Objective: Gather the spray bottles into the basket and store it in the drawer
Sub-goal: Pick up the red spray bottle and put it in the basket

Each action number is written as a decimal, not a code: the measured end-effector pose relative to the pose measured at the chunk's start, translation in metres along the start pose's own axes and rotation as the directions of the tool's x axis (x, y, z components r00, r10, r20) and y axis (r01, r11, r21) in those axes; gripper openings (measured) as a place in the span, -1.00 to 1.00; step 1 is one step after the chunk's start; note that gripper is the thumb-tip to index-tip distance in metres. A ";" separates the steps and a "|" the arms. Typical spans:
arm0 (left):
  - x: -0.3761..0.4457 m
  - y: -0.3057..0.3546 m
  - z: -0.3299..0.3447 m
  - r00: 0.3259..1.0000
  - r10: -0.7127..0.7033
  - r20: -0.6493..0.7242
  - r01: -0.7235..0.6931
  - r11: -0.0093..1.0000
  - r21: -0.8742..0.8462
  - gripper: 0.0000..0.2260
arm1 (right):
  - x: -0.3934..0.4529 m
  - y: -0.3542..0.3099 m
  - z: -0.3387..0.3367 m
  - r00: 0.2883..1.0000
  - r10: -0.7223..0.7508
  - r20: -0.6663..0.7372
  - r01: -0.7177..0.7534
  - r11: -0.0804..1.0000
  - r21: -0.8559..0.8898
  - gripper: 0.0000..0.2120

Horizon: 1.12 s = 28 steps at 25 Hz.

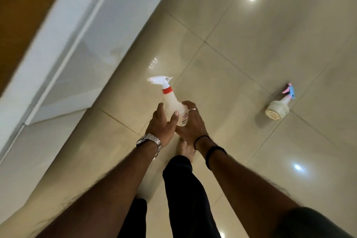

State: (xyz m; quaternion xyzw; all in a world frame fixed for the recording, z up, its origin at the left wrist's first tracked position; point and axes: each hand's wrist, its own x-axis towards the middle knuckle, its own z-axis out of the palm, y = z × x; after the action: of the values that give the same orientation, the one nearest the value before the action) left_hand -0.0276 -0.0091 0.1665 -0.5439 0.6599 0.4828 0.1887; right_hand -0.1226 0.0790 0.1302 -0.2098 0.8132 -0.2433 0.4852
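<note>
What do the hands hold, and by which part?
Both the left hand and right hand hold a white spray bottle by its lower body.

Home interior, glossy floor tiles [251,48], white cabinet [92,25]

Glossy beige floor tiles [241,60], ceiling lights mirrored at one and five o'clock. White cabinet [81,31] at ten o'clock.

Silver metal watch [149,140] on left wrist, black bands [213,150] on right wrist, ring [192,109], black trousers [185,185]
</note>
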 end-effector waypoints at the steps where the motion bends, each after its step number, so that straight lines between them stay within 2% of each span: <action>1: -0.009 -0.003 -0.018 0.999 0.030 -0.042 -0.032 0.999 -0.043 -0.43 | -0.012 -0.022 0.003 1.000 -0.026 0.001 0.026 0.999 0.027 -0.22; 5: -0.054 -0.032 -0.095 0.941 0.199 -0.272 -0.211 0.978 -0.012 -0.51 | -0.056 -0.112 0.029 0.985 -0.174 0.007 0.171 0.974 0.151 -0.37; 8: -0.106 -0.067 -0.167 0.867 0.234 -0.441 -0.291 0.955 -0.064 -0.54 | -0.098 -0.191 0.074 0.962 -0.272 -0.004 0.268 0.944 0.195 -0.49; 12: -0.183 -0.135 -0.240 0.729 0.228 -0.645 -0.373 0.923 -0.095 -0.50 | -0.156 -0.285 0.154 0.881 -0.472 -0.031 0.470 0.866 0.171 -0.58; 15: -0.237 -0.216 -0.288 0.591 0.126 -0.797 -0.354 0.928 -0.115 -0.44 | -0.204 -0.343 0.241 0.795 -0.605 0.042 0.593 0.790 0.155 -0.63; 17: -0.265 -0.272 -0.318 0.526 0.061 -0.848 -0.331 0.933 -0.138 -0.42 | -0.232 -0.369 0.301 0.744 -0.659 0.107 0.646 0.751 0.138 -0.61; 21: -0.301 -0.361 -0.351 0.480 0.017 -0.877 -0.261 0.957 -0.124 -0.43 | -0.257 -0.401 0.395 0.663 -0.716 0.218 0.721 0.689 0.069 -0.65; 24: -0.312 -0.405 -0.337 0.462 -0.020 -0.887 -0.254 0.955 -0.153 -0.44 | -0.250 -0.412 0.445 0.603 -0.748 0.276 0.784 0.621 -0.028 -0.65; 26: -0.315 -0.414 -0.308 0.485 -0.002 -0.875 -0.326 0.927 -0.183 -0.45 | -0.236 -0.411 0.468 0.613 -0.723 0.318 0.782 0.612 -0.114 -0.60; 28: -0.313 -0.414 -0.281 0.550 -0.034 -0.834 -0.337 0.905 -0.260 -0.50 | -0.220 -0.406 0.481 0.629 -0.692 0.354 0.774 0.603 -0.196 -0.56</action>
State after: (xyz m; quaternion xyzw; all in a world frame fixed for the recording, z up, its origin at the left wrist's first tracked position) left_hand 0.5286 -0.0535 0.3598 -0.6707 0.6056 0.3088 -0.2967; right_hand 0.4454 -0.2087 0.3273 -0.6328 0.6161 -0.2549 0.3937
